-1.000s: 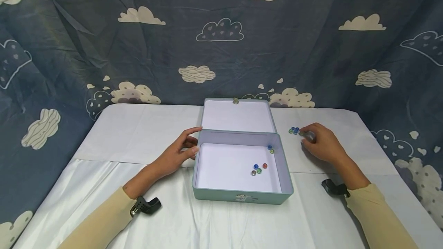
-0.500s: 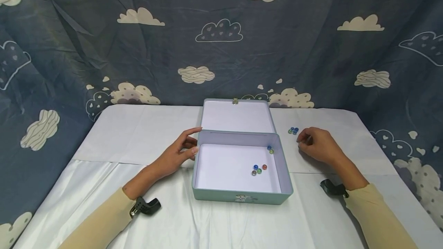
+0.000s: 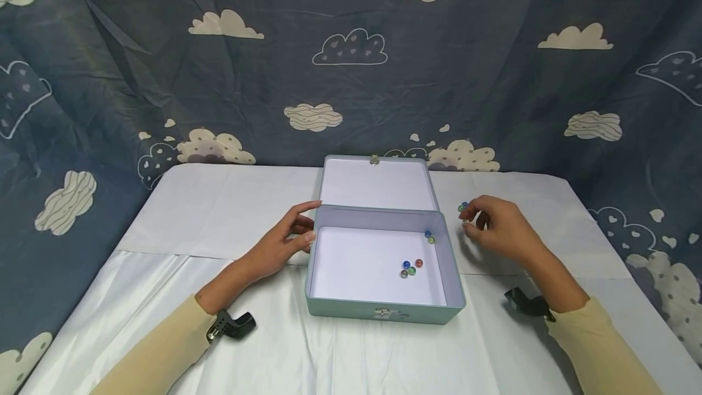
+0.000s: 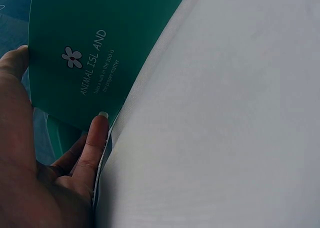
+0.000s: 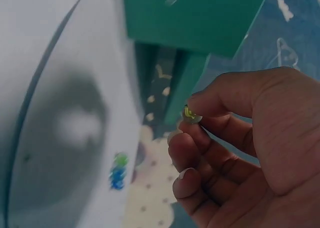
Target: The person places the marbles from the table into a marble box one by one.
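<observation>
An open green tin box point(image 3: 384, 313) with a pale inside stands mid-table, its lid point(image 3: 378, 185) folded back. My left hand point(image 3: 282, 242) touches the box's left side with thumb and fingertips; in the left wrist view the hand point(image 4: 55, 163) lies against the green printed wall. To the right of the box, my right hand point(image 3: 501, 227) is raised over the cloth. Between thumb and forefinger it pinches a clear marble point(image 5: 190, 116) with a yellow swirl. Just behind those fingers lie several blue and green marbles point(image 5: 118, 173), partly hidden in the head view.
Inside the box, several marbles lie toward the right, among them a red marble point(image 3: 419, 263) and a blue marble point(image 3: 406, 264). A white cloth point(image 3: 219, 212) covers the table. Behind it hangs a dark curtain point(image 3: 351, 96) with a cloud pattern.
My right hand drew back from the marble cluster, then moved left toward the box with the marble between its fingertips. My left hand has stayed at the box's side.
</observation>
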The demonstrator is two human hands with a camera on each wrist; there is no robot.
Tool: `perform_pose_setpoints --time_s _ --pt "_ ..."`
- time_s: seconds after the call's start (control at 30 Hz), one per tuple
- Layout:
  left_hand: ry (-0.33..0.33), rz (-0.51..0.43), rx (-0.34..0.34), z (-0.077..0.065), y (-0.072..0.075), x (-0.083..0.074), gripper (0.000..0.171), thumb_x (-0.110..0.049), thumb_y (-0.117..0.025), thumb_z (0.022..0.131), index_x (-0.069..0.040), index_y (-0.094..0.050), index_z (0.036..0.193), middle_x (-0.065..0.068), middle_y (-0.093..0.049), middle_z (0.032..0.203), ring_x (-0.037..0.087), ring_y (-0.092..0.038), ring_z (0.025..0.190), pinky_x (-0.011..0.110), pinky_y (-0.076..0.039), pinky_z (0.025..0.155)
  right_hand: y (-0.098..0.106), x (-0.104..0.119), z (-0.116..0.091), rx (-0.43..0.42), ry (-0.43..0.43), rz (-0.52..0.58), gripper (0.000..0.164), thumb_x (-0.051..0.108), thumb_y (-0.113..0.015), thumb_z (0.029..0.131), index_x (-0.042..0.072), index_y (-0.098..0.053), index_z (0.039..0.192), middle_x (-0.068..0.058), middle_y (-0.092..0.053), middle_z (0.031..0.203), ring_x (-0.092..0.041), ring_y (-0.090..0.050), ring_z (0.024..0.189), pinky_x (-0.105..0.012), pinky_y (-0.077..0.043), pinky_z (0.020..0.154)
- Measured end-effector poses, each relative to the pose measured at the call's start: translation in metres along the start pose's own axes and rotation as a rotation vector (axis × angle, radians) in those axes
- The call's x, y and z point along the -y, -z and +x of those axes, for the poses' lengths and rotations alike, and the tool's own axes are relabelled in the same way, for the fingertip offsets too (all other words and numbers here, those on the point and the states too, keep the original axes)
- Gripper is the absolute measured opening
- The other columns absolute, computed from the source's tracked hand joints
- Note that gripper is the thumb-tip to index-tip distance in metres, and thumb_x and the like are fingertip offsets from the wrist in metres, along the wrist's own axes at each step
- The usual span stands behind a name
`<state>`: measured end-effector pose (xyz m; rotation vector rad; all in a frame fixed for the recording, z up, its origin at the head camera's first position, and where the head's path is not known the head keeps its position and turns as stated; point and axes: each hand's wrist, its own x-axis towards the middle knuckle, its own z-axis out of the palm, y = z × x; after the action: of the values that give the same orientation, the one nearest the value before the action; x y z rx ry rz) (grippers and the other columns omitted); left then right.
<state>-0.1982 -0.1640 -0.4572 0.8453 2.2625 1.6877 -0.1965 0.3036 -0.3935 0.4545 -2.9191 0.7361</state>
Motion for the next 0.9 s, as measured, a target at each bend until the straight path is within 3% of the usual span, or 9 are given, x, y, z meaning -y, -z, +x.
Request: perform_pose_setpoints --time_s 0.4,0.9 --pt "-0.007 -0.002 -0.002 0.001 0.0 0.001 0.061 -0.021 -0.058 0.111 -0.032 -0.032 0.166 0.022 -0.054 0.138 0.033 -0.063 0.119 0.042 -0.063 0.089 0.001 0.05 -0.014 -0.109 0.161 -0.029 0.02 0.001 -0.08 0.088 0.012 -0.077 0.103 0.003 -0.069 0.092 -0.018 -0.057 0.076 -0.026 -0.049 0.06" --pt "0.004 0.004 -0.001 0.0 0.0 0.002 0.061 -0.023 -0.058 0.112 -0.034 -0.031 0.166 0.019 -0.054 0.138 0.032 -0.063 0.119 0.044 -0.062 0.09 -0.012 0.084 -0.026 -0.041 0.297 0.045 0.027 0.001 -0.083 0.087 0.02 -0.074 0.103 0.013 -0.065 0.094 -0.013 -0.055 0.08 -0.023 -0.05 0.056"
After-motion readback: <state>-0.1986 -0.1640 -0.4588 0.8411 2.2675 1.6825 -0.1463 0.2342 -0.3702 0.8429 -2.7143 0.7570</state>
